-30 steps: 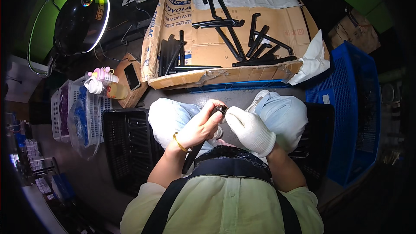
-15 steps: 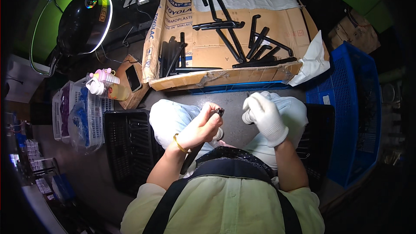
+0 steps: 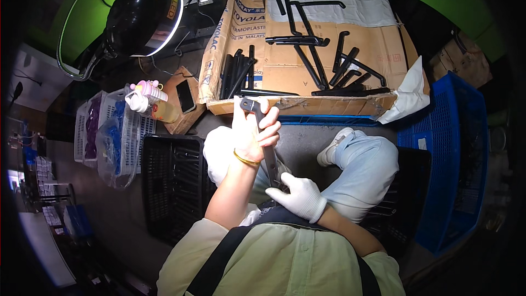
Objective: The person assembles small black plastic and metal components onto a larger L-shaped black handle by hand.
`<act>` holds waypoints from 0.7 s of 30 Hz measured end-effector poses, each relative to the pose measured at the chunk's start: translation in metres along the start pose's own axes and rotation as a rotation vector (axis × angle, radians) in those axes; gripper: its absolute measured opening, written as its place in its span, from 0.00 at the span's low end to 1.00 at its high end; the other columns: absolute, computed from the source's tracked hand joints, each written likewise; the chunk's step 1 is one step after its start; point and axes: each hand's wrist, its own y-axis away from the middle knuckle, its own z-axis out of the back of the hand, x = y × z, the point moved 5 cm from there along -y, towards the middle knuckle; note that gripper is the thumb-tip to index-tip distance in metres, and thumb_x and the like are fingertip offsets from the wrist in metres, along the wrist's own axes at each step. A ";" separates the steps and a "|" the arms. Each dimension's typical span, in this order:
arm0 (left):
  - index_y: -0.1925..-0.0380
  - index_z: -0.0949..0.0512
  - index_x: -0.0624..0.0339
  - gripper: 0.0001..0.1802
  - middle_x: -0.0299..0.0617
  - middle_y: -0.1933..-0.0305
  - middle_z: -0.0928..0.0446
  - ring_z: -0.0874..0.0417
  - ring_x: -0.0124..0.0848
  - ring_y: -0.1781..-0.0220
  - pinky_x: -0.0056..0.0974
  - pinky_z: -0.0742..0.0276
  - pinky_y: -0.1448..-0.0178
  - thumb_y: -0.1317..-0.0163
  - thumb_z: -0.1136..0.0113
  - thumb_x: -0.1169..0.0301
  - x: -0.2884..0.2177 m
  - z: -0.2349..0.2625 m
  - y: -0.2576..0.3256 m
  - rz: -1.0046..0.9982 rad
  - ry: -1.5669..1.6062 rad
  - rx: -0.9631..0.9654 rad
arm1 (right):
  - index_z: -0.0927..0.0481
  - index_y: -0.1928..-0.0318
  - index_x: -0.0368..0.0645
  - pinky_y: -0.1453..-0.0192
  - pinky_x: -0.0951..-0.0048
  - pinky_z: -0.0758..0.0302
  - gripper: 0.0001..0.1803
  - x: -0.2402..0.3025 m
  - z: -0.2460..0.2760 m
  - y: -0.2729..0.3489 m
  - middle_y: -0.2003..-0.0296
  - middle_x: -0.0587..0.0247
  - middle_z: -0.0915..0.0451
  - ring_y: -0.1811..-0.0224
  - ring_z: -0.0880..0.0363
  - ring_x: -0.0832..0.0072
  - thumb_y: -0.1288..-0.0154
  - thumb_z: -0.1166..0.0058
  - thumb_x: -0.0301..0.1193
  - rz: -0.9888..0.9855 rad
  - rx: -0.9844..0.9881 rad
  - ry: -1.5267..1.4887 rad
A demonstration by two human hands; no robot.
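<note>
A long black bar (image 3: 270, 160) with a holed, thicker upper end runs slantwise in front of my lap. My bare left hand (image 3: 253, 131), with a yellow bangle at the wrist, is closed around its upper part. The white-gloved right hand (image 3: 301, 196) is closed at the bar's lower end, near my waist; its fingertips partly cover that end. Beyond my knees, a cardboard-lined tray (image 3: 312, 105) holds several similar black bent bars (image 3: 312, 66), some in a loose pile and others leaning together in its left corner.
A black round lamp (image 3: 139, 19) stands at the far left. A phone (image 3: 185, 96) lies on a brown board beside a pink-and-white bottle (image 3: 150, 101). Black crates (image 3: 170, 186) flank my legs, one holding bars. A tall blue crate (image 3: 433, 131) stands right; white baskets (image 3: 131, 121) stand left.
My left hand has moved forward, tilting the bar so more of it shows. My right hand has come down and left from over my knee to the bar's lower end. The view has shifted slightly.
</note>
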 end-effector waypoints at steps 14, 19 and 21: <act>0.39 0.35 0.55 0.24 0.30 0.71 0.37 0.38 0.19 0.78 0.24 0.40 0.79 0.25 0.62 0.51 0.007 0.031 0.014 -0.223 -0.185 -0.172 | 0.28 0.74 0.38 0.74 0.56 0.30 0.19 -0.009 -0.008 0.001 0.80 0.42 0.26 0.74 0.23 0.45 0.38 0.40 0.41 -0.131 -0.043 -0.229; 0.36 0.37 0.52 0.27 0.32 0.67 0.35 0.35 0.22 0.75 0.27 0.34 0.75 0.26 0.62 0.48 0.005 0.021 0.026 -0.262 -0.269 -0.153 | 0.27 0.73 0.42 0.75 0.54 0.28 0.17 -0.011 -0.017 0.005 0.80 0.44 0.25 0.74 0.22 0.47 0.39 0.39 0.41 -0.110 -0.035 -0.133; 0.35 0.38 0.52 0.27 0.33 0.67 0.34 0.34 0.23 0.75 0.28 0.33 0.75 0.25 0.62 0.49 0.008 0.026 0.036 -0.265 -0.288 -0.201 | 0.27 0.73 0.43 0.74 0.54 0.27 0.17 -0.010 -0.022 0.006 0.80 0.44 0.24 0.73 0.21 0.47 0.39 0.39 0.42 -0.090 -0.013 -0.117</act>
